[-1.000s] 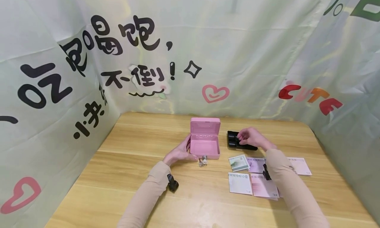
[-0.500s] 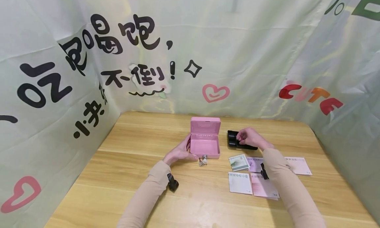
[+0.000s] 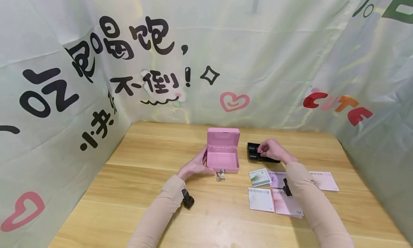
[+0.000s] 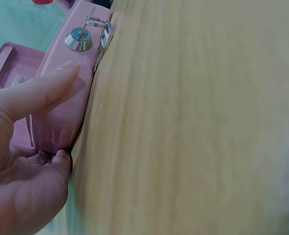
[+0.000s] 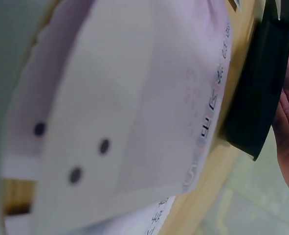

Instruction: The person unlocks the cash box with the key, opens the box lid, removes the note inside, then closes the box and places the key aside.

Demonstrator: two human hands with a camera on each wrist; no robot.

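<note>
A pink metal cash box [image 3: 222,159] stands on the table with its lid raised, its inside bare. My left hand [image 3: 195,166] grips its left front corner; in the left wrist view the thumb [image 4: 46,90] presses the front wall and the fingers curl round the side. A key with a ring [image 4: 98,23] sits in the front lock [image 4: 78,39]. To the right, my right hand [image 3: 273,149] bends its fingers down into a black compartment tray [image 3: 253,156]. Whether those fingertips pinch anything is hidden, and the right wrist view shows only part of the hand behind the tray wall [image 5: 259,88].
Several play banknotes lie in two rows on the right: a green one [image 3: 260,177], a pale one [image 3: 260,199], a pink stack [image 3: 287,202], purple ones [image 3: 277,179] and a pinkish one [image 3: 326,180]. Some pass under the right forearm. Printed cloth [image 3: 274,79] hangs round the table [image 3: 213,219].
My right wrist and forearm have shifted slightly left, the fingers staying at the black tray. The left hand and the cash box have not visibly moved.
</note>
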